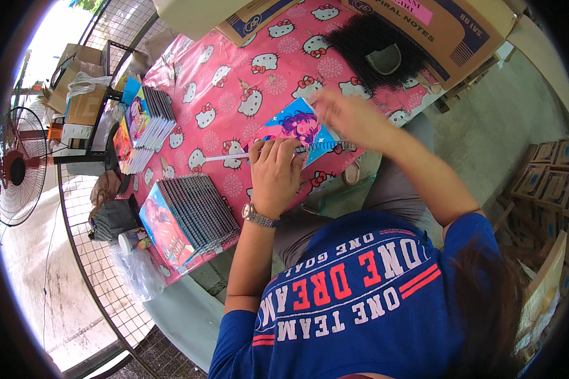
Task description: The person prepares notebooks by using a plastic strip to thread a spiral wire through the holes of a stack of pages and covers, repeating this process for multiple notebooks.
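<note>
A small notebook [289,128] with a bright illustrated cover in blue, pink and purple lies in front of me on the table. A dark spiral coil [327,146] runs along its near edge and sticks out past the right side. My left hand [275,165], with a metal watch on the wrist, grips that near edge, fingers bent over it. My right hand [351,119] is over the notebook's right upper corner, its fingers smeared by motion. A thin pale strip [226,156] extends left from beside my left hand; I cannot tell what it is.
Stacked spiral notebooks [193,211] stand at the near left, with another stack [146,129] farther back. Loose black coils [376,60] are heaped at the far right beside a cardboard box [442,38]. The pink patterned cloth [224,57] covers the table. A fan [20,165] stands left.
</note>
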`<state>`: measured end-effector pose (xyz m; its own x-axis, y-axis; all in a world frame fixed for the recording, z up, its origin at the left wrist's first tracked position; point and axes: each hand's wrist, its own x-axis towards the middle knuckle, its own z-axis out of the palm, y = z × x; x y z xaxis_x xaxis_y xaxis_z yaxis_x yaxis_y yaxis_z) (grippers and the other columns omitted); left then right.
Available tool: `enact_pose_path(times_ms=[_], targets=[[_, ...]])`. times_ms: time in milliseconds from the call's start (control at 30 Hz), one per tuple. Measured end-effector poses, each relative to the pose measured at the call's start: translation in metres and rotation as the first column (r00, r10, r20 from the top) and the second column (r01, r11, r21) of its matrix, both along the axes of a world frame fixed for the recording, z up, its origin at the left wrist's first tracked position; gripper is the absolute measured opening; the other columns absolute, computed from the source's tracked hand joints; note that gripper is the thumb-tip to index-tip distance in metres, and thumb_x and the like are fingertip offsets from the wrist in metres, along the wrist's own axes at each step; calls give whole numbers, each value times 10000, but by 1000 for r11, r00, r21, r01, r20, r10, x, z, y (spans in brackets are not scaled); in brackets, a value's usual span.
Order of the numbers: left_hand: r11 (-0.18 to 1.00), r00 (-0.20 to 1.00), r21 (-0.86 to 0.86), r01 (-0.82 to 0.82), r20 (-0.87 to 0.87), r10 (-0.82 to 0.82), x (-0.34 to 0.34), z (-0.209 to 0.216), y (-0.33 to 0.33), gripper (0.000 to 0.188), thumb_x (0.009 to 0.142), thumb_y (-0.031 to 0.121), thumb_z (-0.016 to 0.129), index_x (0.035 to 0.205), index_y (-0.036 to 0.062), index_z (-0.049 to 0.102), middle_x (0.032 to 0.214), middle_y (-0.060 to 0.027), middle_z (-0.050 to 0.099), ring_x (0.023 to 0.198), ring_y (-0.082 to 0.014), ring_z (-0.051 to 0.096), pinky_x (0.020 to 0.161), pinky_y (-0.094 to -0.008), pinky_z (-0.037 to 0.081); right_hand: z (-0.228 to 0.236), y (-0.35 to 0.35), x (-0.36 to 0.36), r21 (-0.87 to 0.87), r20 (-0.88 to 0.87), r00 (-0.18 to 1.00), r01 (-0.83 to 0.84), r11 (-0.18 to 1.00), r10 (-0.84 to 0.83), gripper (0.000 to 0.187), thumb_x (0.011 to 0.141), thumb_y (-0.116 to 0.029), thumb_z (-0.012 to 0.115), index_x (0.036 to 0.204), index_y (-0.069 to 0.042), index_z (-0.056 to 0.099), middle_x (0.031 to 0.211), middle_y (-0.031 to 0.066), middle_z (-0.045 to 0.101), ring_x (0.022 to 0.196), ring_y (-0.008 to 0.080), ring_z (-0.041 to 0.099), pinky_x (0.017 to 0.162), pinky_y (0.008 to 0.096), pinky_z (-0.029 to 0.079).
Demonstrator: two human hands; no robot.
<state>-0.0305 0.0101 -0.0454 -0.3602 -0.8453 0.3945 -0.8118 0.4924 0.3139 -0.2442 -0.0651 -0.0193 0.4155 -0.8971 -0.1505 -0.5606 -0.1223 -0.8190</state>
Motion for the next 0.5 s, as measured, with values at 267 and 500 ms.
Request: enact_pose_path(times_ms=[267, 500], targets=[[937, 937, -140, -319, 103, 334, -5, -6, 7, 284, 826, 305, 742, 1036, 144, 638, 1194, -58, 604, 1209, -338, 480, 1085, -615, 191, -124, -107, -107, -685, -485, 677, 99, 722, -553, 408, 810, -321, 719, 1125, -69, 657, 1354, 191, 539, 1249, 409, 486, 1056, 465, 413], [957, 959, -59, -283, -31, 282, 12, -21, 12, 351, 714, 339, 819, 961, 161, 644, 1115, -33, 555, 1238, -329, 448, 1074, -733, 67, -50, -39, -7, 119, 774, 542, -633, 765, 329, 440, 810, -266, 728, 1184, -39, 675, 1074, 86, 660, 1015, 172, 599, 907, 305, 467]])
